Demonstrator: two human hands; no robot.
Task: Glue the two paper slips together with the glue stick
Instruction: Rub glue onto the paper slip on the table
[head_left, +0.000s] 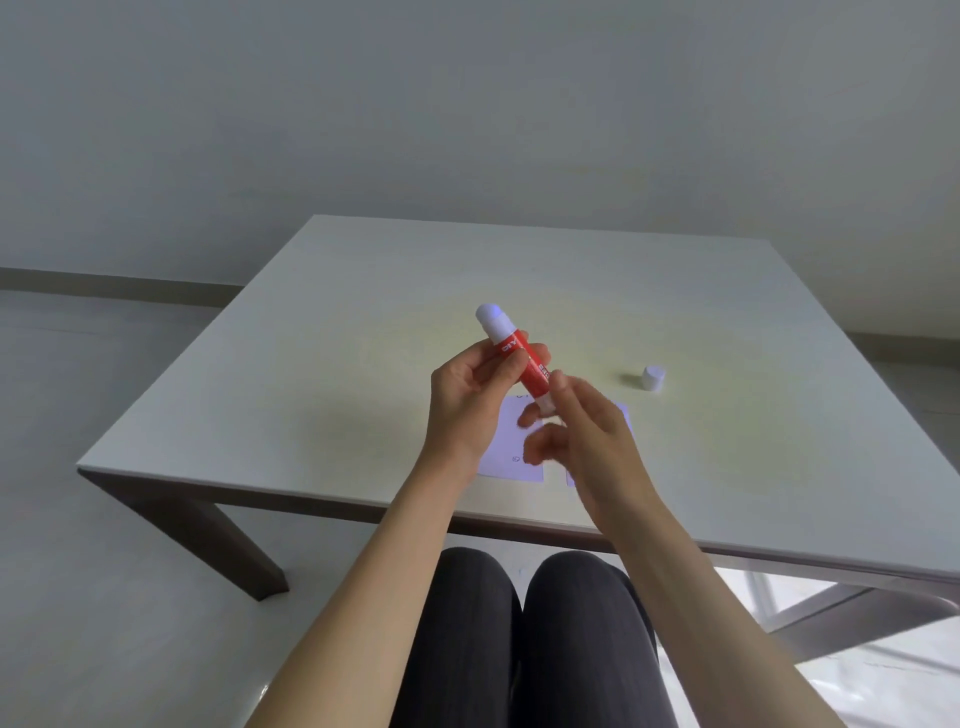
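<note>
My left hand (470, 395) holds a red glue stick (519, 358) by its body, tilted, with its white glue end pointing up and away. My right hand (587, 431) pinches the white base of the stick between thumb and forefinger; it looks blurred. The white cap (653, 378) stands on the table to the right, apart from the stick. Two white paper slips lie flat beneath my hands: the left slip (506, 447) is partly covered, and the right slip (626, 418) shows only at its edges behind my right hand.
The pale table (322, 364) has its near edge just below the slips. My knees in dark trousers (524, 639) are under the front edge. Floor lies to the left and a wall behind.
</note>
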